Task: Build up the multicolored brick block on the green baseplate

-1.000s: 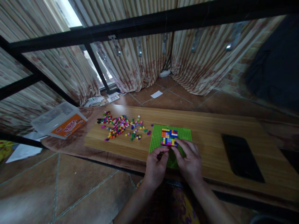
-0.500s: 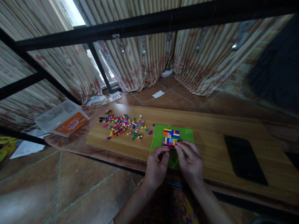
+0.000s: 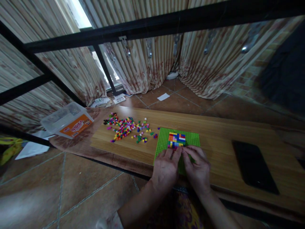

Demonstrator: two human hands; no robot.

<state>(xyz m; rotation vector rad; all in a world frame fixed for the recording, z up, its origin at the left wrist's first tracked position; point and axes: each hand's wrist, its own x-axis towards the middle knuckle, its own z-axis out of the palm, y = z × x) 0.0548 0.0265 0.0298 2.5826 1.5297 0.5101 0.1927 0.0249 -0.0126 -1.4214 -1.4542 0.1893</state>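
Observation:
A green studded baseplate (image 3: 163, 140) lies on the wooden board, with a block of multicoloured toy bricks (image 3: 176, 139) built up on it. My left hand (image 3: 166, 166) bends over the near side of that block, its fingertips at the lower edge of the bricks. Close against it, my right hand (image 3: 197, 165) is pinched at the block's near right corner. Whatever sits between the fingertips is too small and covered to make out. The hands hide the near part of the baseplate.
Many loose bricks (image 3: 126, 127) are scattered on the board (image 3: 214, 136) left of the baseplate. A clear plastic box (image 3: 68, 120) with an orange label stands at the far left. To the right lies a black phone-like slab (image 3: 254, 167). A dark metal rail (image 3: 152, 28) crosses beyond.
My left hand has turned palm down and moved forward and right, onto the block's near edge beside the right fingertips. My right hand stays in nearly the same place. The view has shifted slightly.

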